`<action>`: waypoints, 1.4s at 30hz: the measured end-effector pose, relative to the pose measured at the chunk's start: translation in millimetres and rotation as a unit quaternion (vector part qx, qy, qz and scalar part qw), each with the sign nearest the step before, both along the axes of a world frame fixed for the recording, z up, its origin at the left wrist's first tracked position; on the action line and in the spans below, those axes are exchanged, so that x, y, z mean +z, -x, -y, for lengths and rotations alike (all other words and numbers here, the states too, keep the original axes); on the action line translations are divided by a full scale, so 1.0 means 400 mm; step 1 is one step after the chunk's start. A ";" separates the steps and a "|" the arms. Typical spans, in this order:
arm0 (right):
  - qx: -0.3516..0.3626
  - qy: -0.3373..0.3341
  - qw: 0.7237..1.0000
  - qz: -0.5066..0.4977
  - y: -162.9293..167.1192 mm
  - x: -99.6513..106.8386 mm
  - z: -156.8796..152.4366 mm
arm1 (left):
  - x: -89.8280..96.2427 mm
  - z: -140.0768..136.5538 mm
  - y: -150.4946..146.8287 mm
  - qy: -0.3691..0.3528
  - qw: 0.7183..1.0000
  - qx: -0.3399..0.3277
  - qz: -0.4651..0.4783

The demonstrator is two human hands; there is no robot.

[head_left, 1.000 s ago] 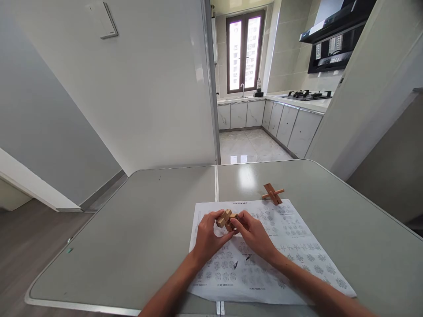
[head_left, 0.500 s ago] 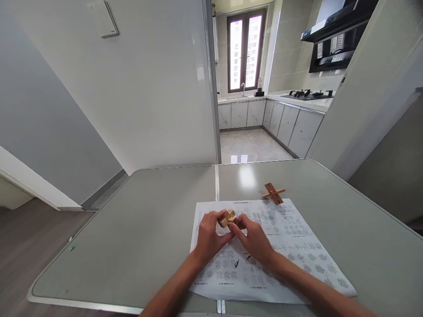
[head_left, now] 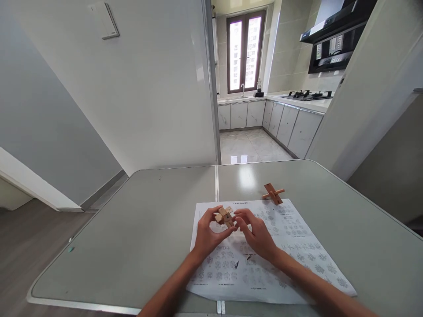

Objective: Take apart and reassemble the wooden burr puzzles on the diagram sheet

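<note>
Well, from where I stand, the wooden block puzzle (head_left: 224,215) is up in the person's hands, held above the upper part of a large printed sheet (head_left: 274,293) on the grey-green table (head_left: 132,246). The left hand (head_left: 207,237) has it between thumb and fingers, the fingertips over its far left side and the thumb reaching under its near side. The right hand (head_left: 259,237) is just beside it, fingers curled, thumb and forefinger slightly parted; whether those fingertips touch the wood I cannot tell. On the puzzle's upper face sits a dark mark that looks like a figure 2.

The sheet carries a heading along its far edge and rows of small grey drawings with captions, all too small for me to read. Two bold black marks (head_left: 236,265) stand out near its middle. Past its far right edge lies a wooden cross (head_left: 273,193), a flat reddish board with a paler stick across it, bearing a dark mark I can't make out. The switch plate (head_left: 104,21) on the wall has tiny lettering, likewise illegible.
</note>
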State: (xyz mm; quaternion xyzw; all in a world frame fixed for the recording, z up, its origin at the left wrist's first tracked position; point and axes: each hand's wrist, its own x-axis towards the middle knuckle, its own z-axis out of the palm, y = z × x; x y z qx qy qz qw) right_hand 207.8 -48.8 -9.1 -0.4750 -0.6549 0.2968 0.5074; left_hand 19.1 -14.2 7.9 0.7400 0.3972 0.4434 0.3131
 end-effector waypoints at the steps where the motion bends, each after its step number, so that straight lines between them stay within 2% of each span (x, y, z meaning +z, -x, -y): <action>1: 0.005 0.011 1.000 -0.018 -0.003 0.002 -0.004 | 0.003 -0.001 0.001 0.033 0.999 -0.017 0.016; 5: 0.050 0.040 0.997 -0.052 -0.014 0.005 -0.017 | 0.012 -0.004 0.007 0.134 0.984 -0.100 0.056; 10: 0.065 0.044 0.996 -0.030 -0.022 0.016 -0.019 | 0.017 -0.003 0.010 0.171 0.973 -0.136 0.076; 16: 0.087 0.058 0.994 -0.019 -0.031 0.024 -0.020 | 0.020 -0.001 0.015 0.155 0.974 -0.158 0.043; 24: 0.090 0.093 0.991 -0.040 -0.034 0.017 -0.019 | 0.036 0.007 0.017 0.037 0.990 -0.121 -0.057; 28: 0.103 0.128 0.982 -0.095 -0.028 0.016 -0.022 | 0.028 0.000 0.017 0.051 0.991 -0.110 -0.065; 32: 0.111 0.204 0.944 -0.235 -0.024 0.011 -0.037 | 0.003 -0.019 0.015 0.090 0.992 -0.084 -0.013; 36: 0.072 0.286 0.871 -0.393 -0.048 0.000 -0.061 | -0.017 -0.035 0.010 0.108 0.992 -0.049 0.031; 39: 0.030 0.307 0.825 -0.474 -0.078 -0.013 -0.082 | -0.018 -0.037 0.010 0.131 0.991 -0.024 0.020; 42: -0.002 0.296 0.807 -0.510 -0.105 -0.032 -0.101 | -0.013 -0.035 0.012 0.145 0.989 -0.014 -0.001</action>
